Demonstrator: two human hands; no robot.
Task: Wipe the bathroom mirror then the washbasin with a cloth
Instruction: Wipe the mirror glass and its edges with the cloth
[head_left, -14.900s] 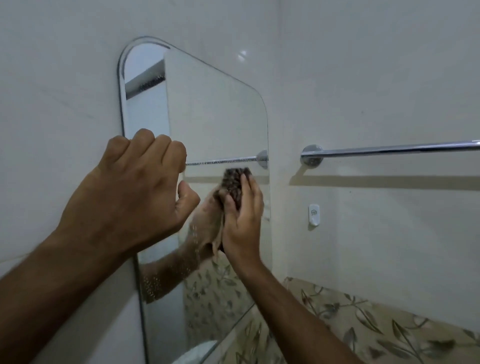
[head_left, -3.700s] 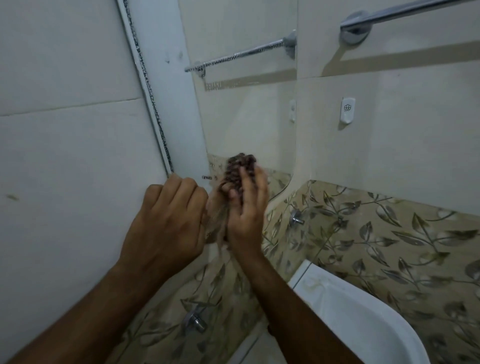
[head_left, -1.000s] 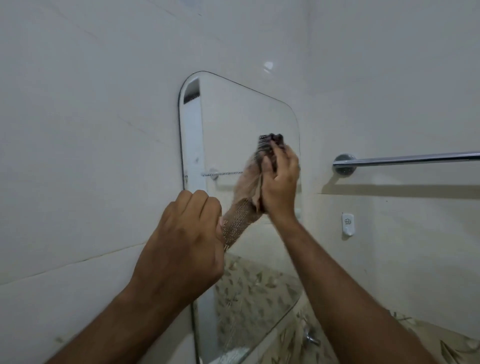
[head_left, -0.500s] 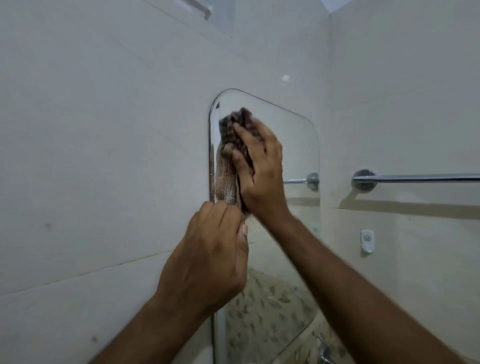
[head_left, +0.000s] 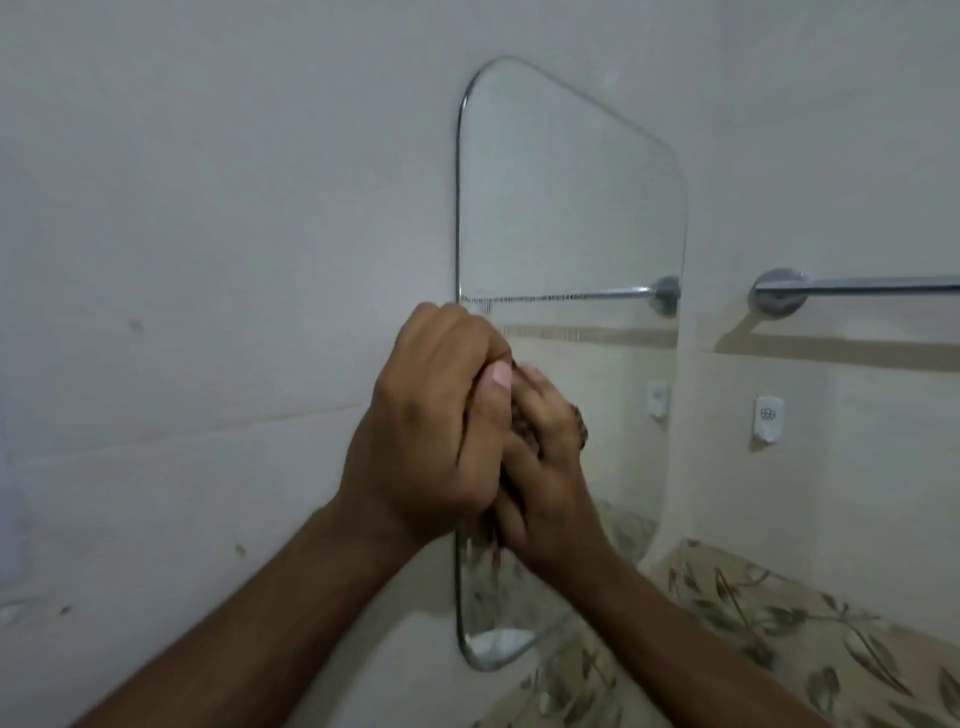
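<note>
A tall mirror (head_left: 571, 197) with rounded corners hangs on the pale tiled wall. My right hand (head_left: 545, 478) presses a dark brown cloth (head_left: 579, 428) against the glass near the mirror's left edge, about halfway down. Only a small bit of the cloth shows past the fingers. My left hand (head_left: 436, 421) is a closed fist at the mirror's left edge, in front of the right hand and overlapping it. Whether it grips the mirror's rim is hidden. The washbasin itself is out of view; only a white sliver of it shows as a reflection (head_left: 498, 642) at the mirror's bottom.
A chrome towel bar (head_left: 852, 286) runs along the right wall at mirror mid-height. Below it sits a small white wall fitting (head_left: 768, 426). A band of leaf-patterned tiles (head_left: 779, 639) runs along the lower right. The room corner lies just right of the mirror.
My right hand with the cloth has slid down from the mirror's top left to its middle left. The left fist stays at the mirror's left edge. My view has shifted left.
</note>
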